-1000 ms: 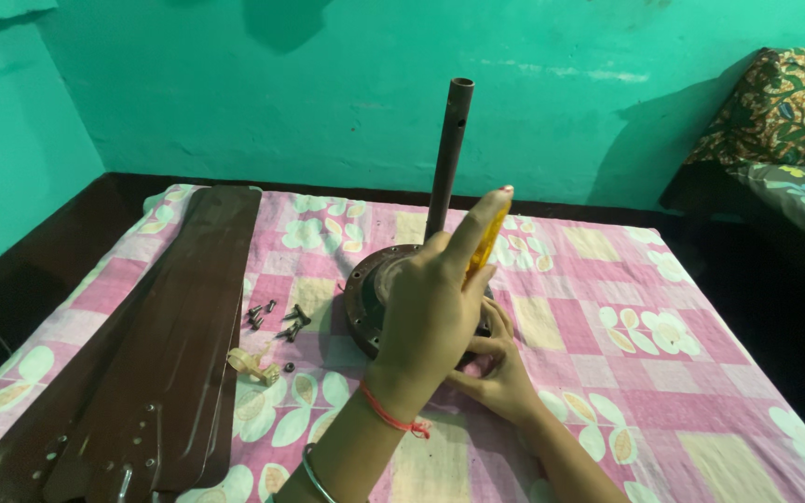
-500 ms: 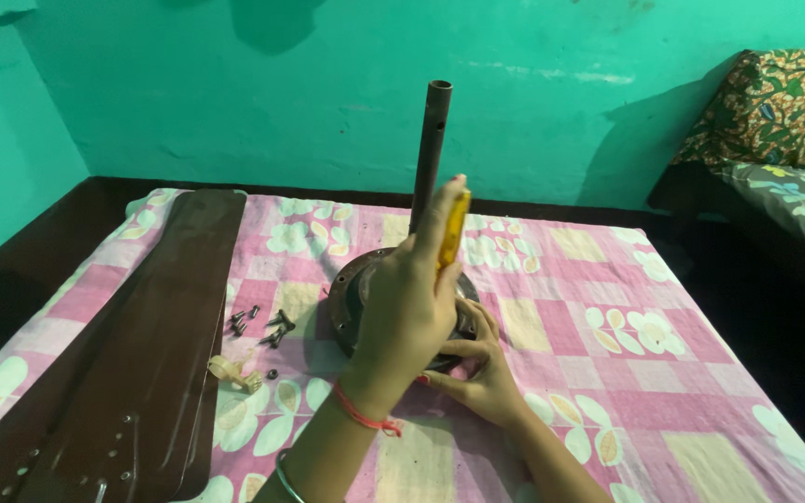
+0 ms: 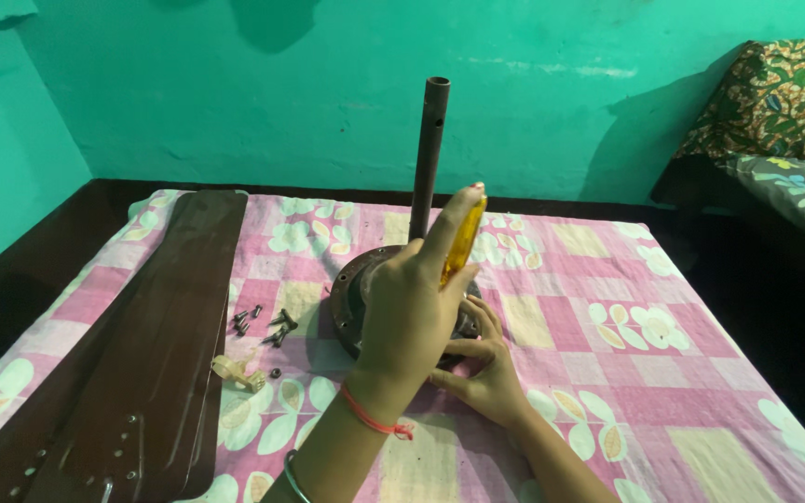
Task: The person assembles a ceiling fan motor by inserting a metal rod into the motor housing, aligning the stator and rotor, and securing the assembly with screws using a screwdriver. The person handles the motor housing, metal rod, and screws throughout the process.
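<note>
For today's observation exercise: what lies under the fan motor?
The motor sits on a pink floral cloth. The left hand, holding a yellow screwdriver, covers much of it; the right hand rests at its edge. Directly beneath is hidden.

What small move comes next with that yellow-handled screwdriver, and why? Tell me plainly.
Probably keep turning the yellow-handled screwdriver while pressing down. The left hand grips it upright over the round dark-brown metal fan motor housing, while the right hand braces the housing's near edge. Loose dark screws lie on the pink checked floral cloth. The tip is hidden.
</note>
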